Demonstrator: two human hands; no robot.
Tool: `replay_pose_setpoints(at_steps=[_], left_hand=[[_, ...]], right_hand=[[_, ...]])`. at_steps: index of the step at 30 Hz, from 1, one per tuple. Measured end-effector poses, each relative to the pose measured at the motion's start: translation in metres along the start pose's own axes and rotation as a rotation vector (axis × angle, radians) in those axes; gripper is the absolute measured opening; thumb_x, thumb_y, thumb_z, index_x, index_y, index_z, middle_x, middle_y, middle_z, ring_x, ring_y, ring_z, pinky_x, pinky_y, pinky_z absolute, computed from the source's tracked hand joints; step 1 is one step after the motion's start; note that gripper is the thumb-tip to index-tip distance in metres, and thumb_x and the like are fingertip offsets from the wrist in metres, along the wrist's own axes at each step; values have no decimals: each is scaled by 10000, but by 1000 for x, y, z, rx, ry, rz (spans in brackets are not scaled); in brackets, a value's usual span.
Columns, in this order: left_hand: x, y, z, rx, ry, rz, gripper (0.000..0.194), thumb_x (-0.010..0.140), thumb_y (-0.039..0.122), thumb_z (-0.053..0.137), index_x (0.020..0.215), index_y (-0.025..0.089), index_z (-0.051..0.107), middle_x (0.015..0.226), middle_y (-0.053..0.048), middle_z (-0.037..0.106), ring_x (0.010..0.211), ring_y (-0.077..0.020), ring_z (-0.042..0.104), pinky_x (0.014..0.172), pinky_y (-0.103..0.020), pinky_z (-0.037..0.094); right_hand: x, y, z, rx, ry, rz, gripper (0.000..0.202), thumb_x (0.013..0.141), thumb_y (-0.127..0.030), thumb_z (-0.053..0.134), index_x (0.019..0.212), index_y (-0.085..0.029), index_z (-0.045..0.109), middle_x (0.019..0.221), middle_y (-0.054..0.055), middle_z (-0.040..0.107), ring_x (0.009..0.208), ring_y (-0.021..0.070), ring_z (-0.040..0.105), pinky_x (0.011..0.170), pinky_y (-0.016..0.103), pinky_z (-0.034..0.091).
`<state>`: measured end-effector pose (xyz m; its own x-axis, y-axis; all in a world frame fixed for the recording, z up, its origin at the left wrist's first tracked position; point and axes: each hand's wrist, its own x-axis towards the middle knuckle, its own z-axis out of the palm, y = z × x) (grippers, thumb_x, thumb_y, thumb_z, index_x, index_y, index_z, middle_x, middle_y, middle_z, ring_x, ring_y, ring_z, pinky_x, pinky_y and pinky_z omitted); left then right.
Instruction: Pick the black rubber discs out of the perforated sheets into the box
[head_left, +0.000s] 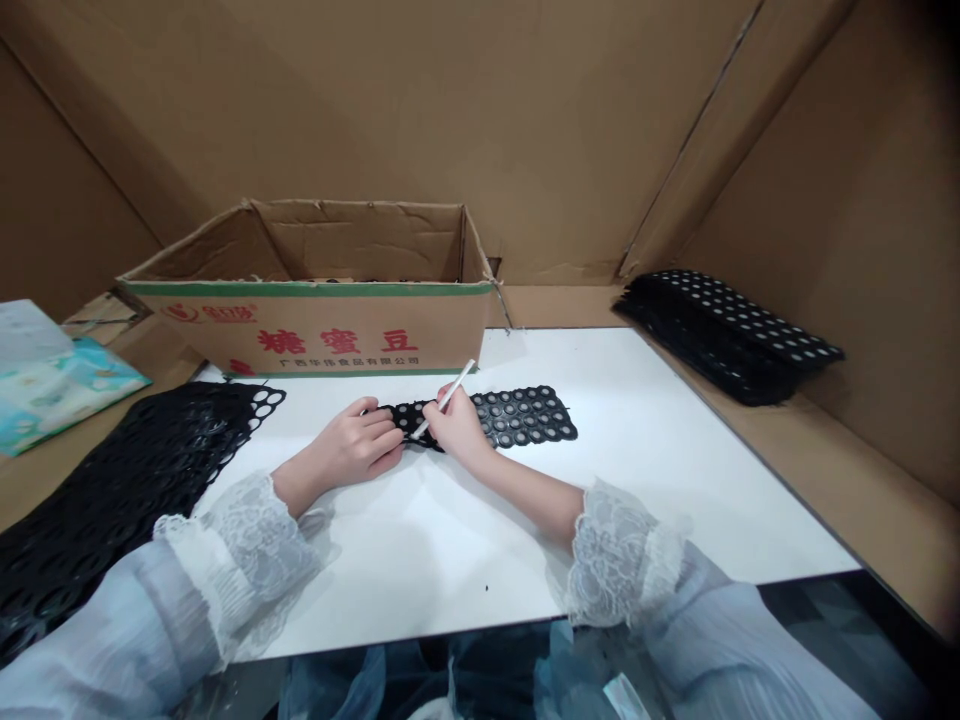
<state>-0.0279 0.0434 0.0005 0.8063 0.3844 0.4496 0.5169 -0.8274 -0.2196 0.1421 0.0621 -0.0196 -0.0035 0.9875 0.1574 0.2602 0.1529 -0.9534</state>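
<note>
On the white board lies a black strip (pixel 529 415) covered with rows of round, ring-like cells with pale centres. My left hand (pixel 358 440) rests over the strip's left end, fingers closed together on its edge. In my right hand (pixel 457 425) is a thin white stick (pixel 463 375), pinched like a pen and slanting down to the left. Its lower tip meets the strip close to my left fingertips. Both hands cover part of the strip between them.
Behind the hands stands an open cardboard box (pixel 315 330) with red lettering. Perforated black sheets (pixel 150 480) lie at left, near a turquoise-and-white packet (pixel 67 385). A stack of black dotted strips (pixel 727 335) sits at right. Cardboard walls (pixel 555 130) enclose the board (pixel 465 560).
</note>
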Motion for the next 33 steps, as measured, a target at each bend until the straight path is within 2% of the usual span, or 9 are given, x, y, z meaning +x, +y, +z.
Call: replay_pose_setpoints(at_steps=[5,11,16,19,22,26,29,31,33], left_hand=[[0,3,2,44,-10,-6,152,760,172,445,608,174,457,597,-2,562,649,-129,536,736,-325,363],[2,10,5,46,21,-94,176,744,172,442,568,173,456,556,1,518,561,-114,477,700,-301,374],[4,10,4,17,40,-226,185,739,175,429,556,172,460,497,18,470,497,-106,433,693,-307,364],[3,6,1,-43,-5,-230,164,738,187,423,585,172,481,539,8,497,524,-110,449,708,-314,363],[3,2,-7,-126,-55,-211,111,737,200,428,679,172,518,634,-13,551,603,-126,490,748,-329,359],[4,0,-14,-243,-115,-190,154,721,314,493,770,174,534,708,-26,575,668,-150,509,781,-352,351],[5,0,-15,-292,-79,-335,257,694,400,548,799,168,522,747,-31,584,695,-166,507,754,-345,362],[6,2,-14,-292,-10,-469,276,712,400,543,854,164,520,815,-43,592,772,-183,509,767,-342,360],[9,6,-14,-328,22,-526,275,745,375,518,932,172,521,908,-48,591,867,-191,504,814,-344,341]], right_hand=[[-3,-2,0,-96,-31,-49,126,637,-221,411,738,-210,337,567,-56,396,501,100,391,504,216,313],[-8,-9,-5,-246,-112,-94,119,664,-215,386,778,-208,353,555,-57,395,478,98,378,500,215,288],[-11,-13,-4,-298,-148,-176,127,663,-198,404,784,-203,365,566,-53,406,488,95,380,503,215,289],[-8,-11,-2,-156,-137,-105,118,660,-217,433,744,-205,351,536,-65,402,460,86,390,472,203,303],[-2,-9,-3,138,-171,43,153,692,-261,440,750,-213,307,443,-101,363,365,77,378,389,181,296],[4,-13,-11,431,-171,105,232,751,-403,418,768,-216,281,382,-117,373,310,67,359,327,158,286],[5,-16,-16,516,-165,103,248,772,-446,382,782,-213,298,413,-95,443,331,63,388,332,152,311],[3,-18,-17,534,-180,95,237,779,-440,378,779,-212,313,431,-86,462,345,64,398,336,155,322],[0,-20,-16,525,-223,71,226,778,-426,396,767,-208,335,448,-79,469,351,62,393,337,157,323]])
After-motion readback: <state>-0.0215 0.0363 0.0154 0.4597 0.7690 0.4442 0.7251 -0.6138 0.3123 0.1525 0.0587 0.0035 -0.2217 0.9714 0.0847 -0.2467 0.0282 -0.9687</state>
